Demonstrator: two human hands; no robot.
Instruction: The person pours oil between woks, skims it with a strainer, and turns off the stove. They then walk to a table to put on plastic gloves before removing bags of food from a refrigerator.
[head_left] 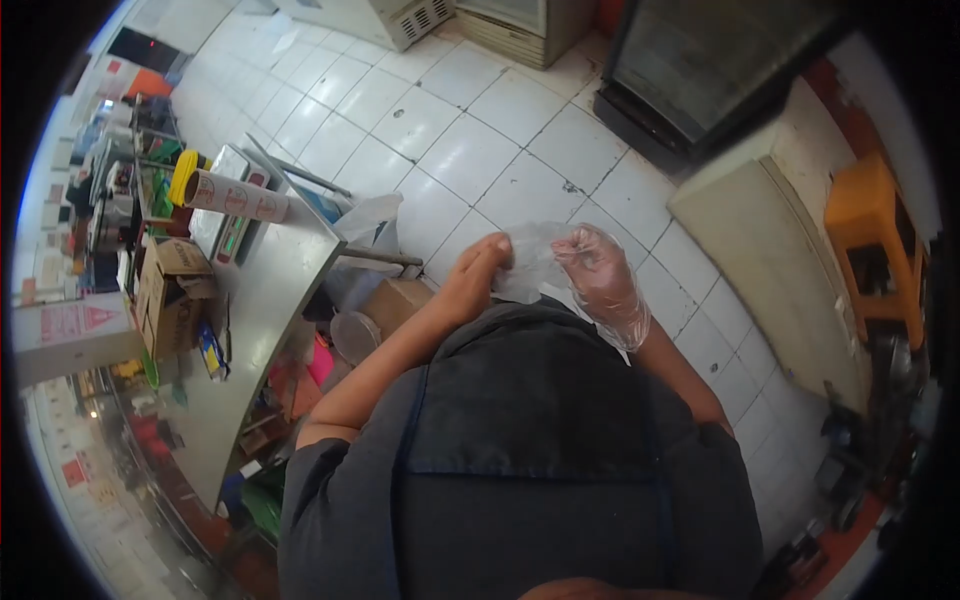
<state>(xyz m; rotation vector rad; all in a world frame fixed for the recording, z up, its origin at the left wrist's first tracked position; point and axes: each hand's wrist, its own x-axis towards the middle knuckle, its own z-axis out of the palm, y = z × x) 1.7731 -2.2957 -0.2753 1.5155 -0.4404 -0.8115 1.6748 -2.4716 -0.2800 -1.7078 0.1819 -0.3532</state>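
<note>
While pinching crumpled clear film (532, 262), probably a second glove, at twelve o'clock between bare left hand (478, 275) and plastic-gloved right hand (597, 268), seems mid-gloving. Next likely calls for spreading it open. Beyond, at three: orange stool (853, 212).

I make out white floor tiles (475, 155) ruled into a grid by dark lines. Near, the apron (530, 410) is blackish with blue edging; the glove (628, 318) on the right hand (597, 265) is colourless, the plastic (530, 268) beside it milky. Left, a yellow bundle (186, 176) (hard to miss on my screen) and a red-printed pale tube (238, 197); right, an orange-yellow stool (866, 215).
</note>
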